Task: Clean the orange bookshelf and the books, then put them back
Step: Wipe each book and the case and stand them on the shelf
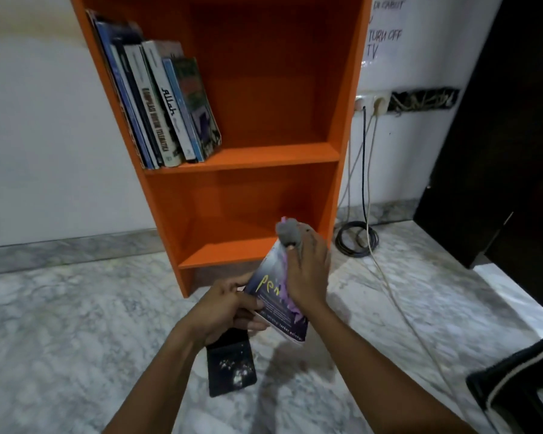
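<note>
The orange bookshelf (242, 158) stands against the white wall. Several books (166, 98) lean on the left of its upper shelf; the lower shelf is bare. In front of the shelf my left hand (226, 308) grips the lower left edge of a purple-blue book (270, 286) with yellow lettering, held tilted above the floor. My right hand (308, 270) presses a grey and lilac cloth (288, 233) against the book's cover. A dark book (231, 364) lies flat on the marble floor under my left wrist.
Cables (362, 170) hang from wall sockets (373, 103) right of the shelf, and a coil (356, 238) lies on the floor. A dark cabinet (499, 136) stands at right. A black strap with a pale stripe (521, 368) lies at lower right.
</note>
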`<action>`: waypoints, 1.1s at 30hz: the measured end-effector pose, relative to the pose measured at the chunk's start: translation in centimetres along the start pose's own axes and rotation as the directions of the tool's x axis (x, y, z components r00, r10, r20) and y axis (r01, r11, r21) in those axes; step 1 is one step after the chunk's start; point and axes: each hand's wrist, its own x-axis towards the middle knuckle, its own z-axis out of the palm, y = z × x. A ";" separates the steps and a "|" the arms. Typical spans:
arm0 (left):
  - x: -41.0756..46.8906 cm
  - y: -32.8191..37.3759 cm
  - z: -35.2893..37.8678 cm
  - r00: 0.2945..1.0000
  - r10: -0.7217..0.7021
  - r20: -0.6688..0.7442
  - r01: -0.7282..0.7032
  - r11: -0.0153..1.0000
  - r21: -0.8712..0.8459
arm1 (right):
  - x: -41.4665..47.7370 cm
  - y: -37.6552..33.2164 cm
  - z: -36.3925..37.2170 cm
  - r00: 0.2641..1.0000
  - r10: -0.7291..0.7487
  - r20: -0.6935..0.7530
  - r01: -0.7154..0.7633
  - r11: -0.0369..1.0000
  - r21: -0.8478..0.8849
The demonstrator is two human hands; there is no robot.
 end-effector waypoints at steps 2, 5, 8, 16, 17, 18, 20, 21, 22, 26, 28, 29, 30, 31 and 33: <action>-0.7 0.9 0.2 1.000 0.022 0.023 -0.022 0.999 0.025 | 1.2 0.1 -1.0 0.987 0.133 -0.089 -0.137 0.990 -0.036; -1.4 1.5 0.5 0.999 0.027 0.044 -0.029 0.998 0.051 | 1.7 1.0 -2.8 0.887 0.460 -0.053 -0.462 0.886 -0.039; -1.6 1.4 0.9 0.996 0.004 0.084 -0.011 0.997 0.081 | 2.1 2.0 -3.9 0.765 0.642 -0.048 -0.643 0.766 0.009; -1.0 1.4 0.9 0.999 0.042 0.025 -0.043 0.998 0.047 | -1.9 -2.2 -1.3 0.997 -0.070 0.013 0.065 0.966 0.251; -0.8 1.2 0.7 0.999 0.050 -0.003 -0.050 0.997 0.052 | -3.0 -2.8 -0.9 0.989 -0.126 0.078 0.100 0.955 0.280; -0.8 1.1 0.5 0.997 0.059 -0.041 -0.057 0.997 0.049 | -4.1 -3.3 -0.6 0.973 -0.182 0.139 0.129 0.937 0.324; -0.8 0.6 -0.1 0.987 0.079 -0.142 -0.079 0.997 0.009 | -6.4 -4.3 0.0 0.923 -0.292 0.252 0.165 0.889 0.427; -0.9 0.4 -0.3 0.978 0.093 -0.188 -0.098 0.995 -0.019 | -7.3 -4.5 0.2 0.896 -0.333 0.295 0.174 0.873 0.456; -1.0 0.2 -0.6 0.968 0.104 -0.230 -0.120 0.991 -0.055 | -8.1 -4.7 0.3 0.874 -0.357 0.331 0.178 0.867 0.465; -0.9 -0.5 -0.9 0.959 0.073 -0.273 -0.134 0.967 -0.215 | -8.2 -3.7 -0.4 0.905 -0.304 0.296 0.179 0.906 0.384; -0.8 -0.5 -1.0 0.963 0.064 -0.263 -0.128 0.963 -0.236 | -6.9 -2.2 -0.3 0.959 -0.177 0.223 0.092 0.935 0.343; -0.7 -0.3 -1.0 0.964 0.065 -0.259 -0.129 0.963 -0.237 | -6.1 -1.8 -0.4 0.976 -0.104 0.189 0.037 0.942 0.332; -0.7 -0.2 -1.0 0.965 0.072 -0.253 -0.135 0.961 -0.240 | -5.2 -1.2 -0.4 0.986 -0.021 0.166 -0.036 0.943 0.331; -0.7 0.0 -0.9 0.965 0.078 -0.251 -0.140 0.960 -0.241 | -4.3 -1.1 -0.5 0.987 0.058 0.152 -0.108 0.933 0.343; -0.8 0.3 -0.8 0.967 0.080 -0.244 -0.145 0.955 -0.260 | -2.8 -1.2 -1.1 0.957 0.243 0.158 -0.288 0.852 0.437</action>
